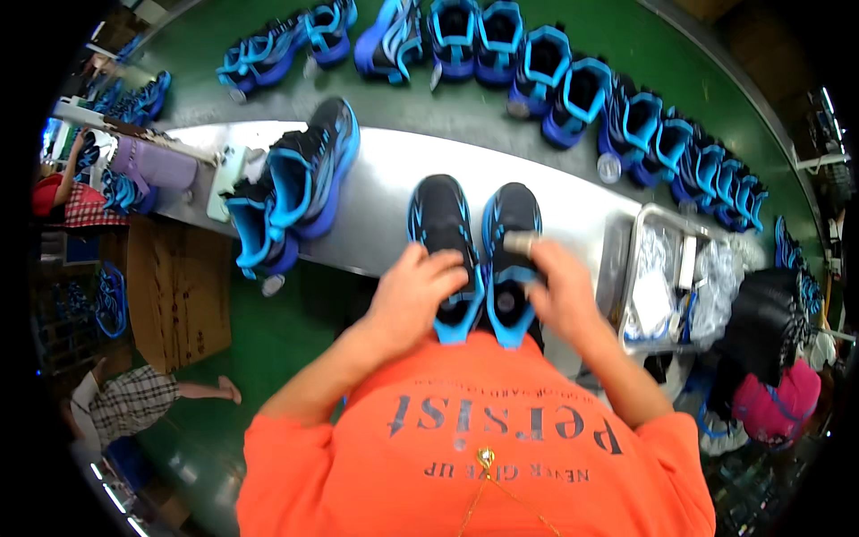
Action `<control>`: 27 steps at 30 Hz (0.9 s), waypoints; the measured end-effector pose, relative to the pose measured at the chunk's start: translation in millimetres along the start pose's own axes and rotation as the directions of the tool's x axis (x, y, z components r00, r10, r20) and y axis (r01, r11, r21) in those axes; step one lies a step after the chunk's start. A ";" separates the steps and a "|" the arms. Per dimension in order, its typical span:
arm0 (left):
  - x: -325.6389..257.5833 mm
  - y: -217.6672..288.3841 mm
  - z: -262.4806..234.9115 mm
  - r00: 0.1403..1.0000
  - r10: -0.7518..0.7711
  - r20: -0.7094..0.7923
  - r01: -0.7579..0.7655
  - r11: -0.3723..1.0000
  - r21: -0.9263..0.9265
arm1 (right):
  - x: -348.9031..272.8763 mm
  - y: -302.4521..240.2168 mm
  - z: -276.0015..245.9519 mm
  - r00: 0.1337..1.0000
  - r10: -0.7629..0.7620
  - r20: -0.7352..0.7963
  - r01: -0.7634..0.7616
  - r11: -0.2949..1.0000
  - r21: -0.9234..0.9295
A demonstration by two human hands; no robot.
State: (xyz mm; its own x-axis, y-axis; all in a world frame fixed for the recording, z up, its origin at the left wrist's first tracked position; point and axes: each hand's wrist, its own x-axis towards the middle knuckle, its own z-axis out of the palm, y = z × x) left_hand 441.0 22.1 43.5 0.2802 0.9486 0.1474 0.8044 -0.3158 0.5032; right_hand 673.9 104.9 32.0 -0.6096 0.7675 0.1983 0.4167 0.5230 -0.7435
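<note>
My left fingers (420, 286) grip the left mesh shoe (440, 224); right fingers (550, 286) pinch a small grey cylinder (520, 242) over the right shoe (512, 224) on the smooth metal desk (385, 179).

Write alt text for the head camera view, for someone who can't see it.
A person in an orange shirt holds two black-and-blue shoes on a metal table, left hand on the left shoe, right hand holding a small grey object over the right one. More shoes line the green belt beyond.
</note>
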 end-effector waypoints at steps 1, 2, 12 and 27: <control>-1.5 0.7 3.2 1.000 -0.003 0.020 0.003 0.999 0.032 | -6.2 -5.4 3.5 0.999 -0.041 0.010 0.042 0.993 -0.107; 0.4 4.8 4.7 0.999 0.029 0.026 -0.031 0.995 0.093 | -9.7 -11.4 5.0 0.998 -0.058 0.014 0.060 0.989 -0.133; 9.3 14.2 14.8 0.998 0.044 0.036 -0.049 0.987 0.150 | -8.1 -23.9 4.8 0.994 0.097 0.041 -0.095 0.995 -0.043; 12.8 18.1 19.3 0.965 -0.136 -0.225 0.113 0.987 -0.114 | -21.8 -14.0 1.6 0.986 0.153 -0.069 -0.135 0.966 0.219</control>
State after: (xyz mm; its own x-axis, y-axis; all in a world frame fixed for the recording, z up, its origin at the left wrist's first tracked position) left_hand 469.3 28.1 38.0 0.0425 0.9632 0.2655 0.7662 -0.2019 0.6101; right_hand 680.3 80.2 37.1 -0.4907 0.8622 0.1259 0.3372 0.3211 -0.8850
